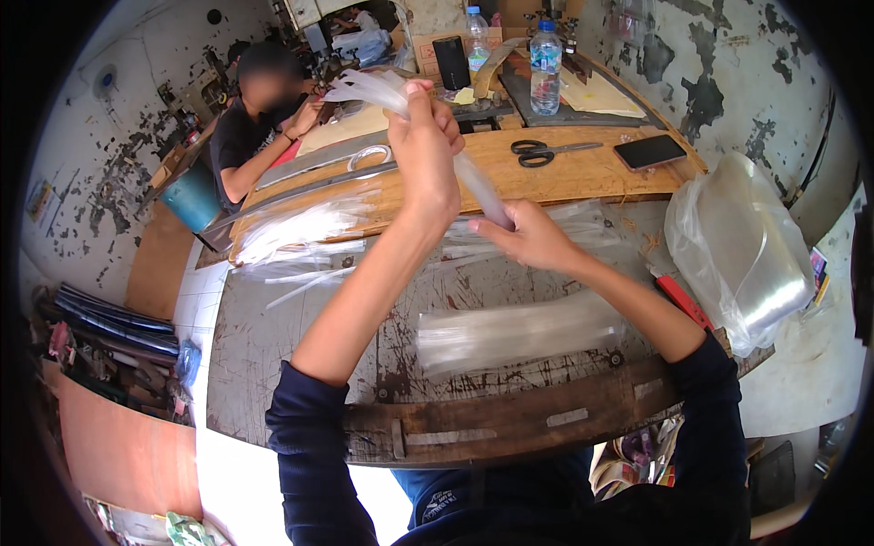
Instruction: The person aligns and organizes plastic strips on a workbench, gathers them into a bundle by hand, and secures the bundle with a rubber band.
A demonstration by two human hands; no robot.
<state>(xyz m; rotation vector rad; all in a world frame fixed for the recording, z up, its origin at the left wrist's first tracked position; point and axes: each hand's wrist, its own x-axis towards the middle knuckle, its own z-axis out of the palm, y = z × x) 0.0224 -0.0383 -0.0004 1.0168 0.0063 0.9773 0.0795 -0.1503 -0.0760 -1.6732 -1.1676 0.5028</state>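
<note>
A bundle of clear plastic strips (481, 187) is held up slantwise over the worktable (273, 364). My left hand (423, 136) is wrapped round its upper part, and the loose ends fan out above the fist. Lower down, my right hand (523, 238) grips the bottom end between thumb and fingers. A neat stack of similar clear strips (519, 332) lies on the scratched metal top below my hands. Loose strips (305, 223) are heaped to the left, with more strewn behind the right hand.
Black scissors (546, 152), a phone (649, 152) and a tape roll (369, 159) lie on the wooden board beyond. A red cutter (683, 302) and a large roll of clear plastic in a bag (746, 250) are at right. Another person (259, 123) sits at far left. Bottles (545, 73) stand behind.
</note>
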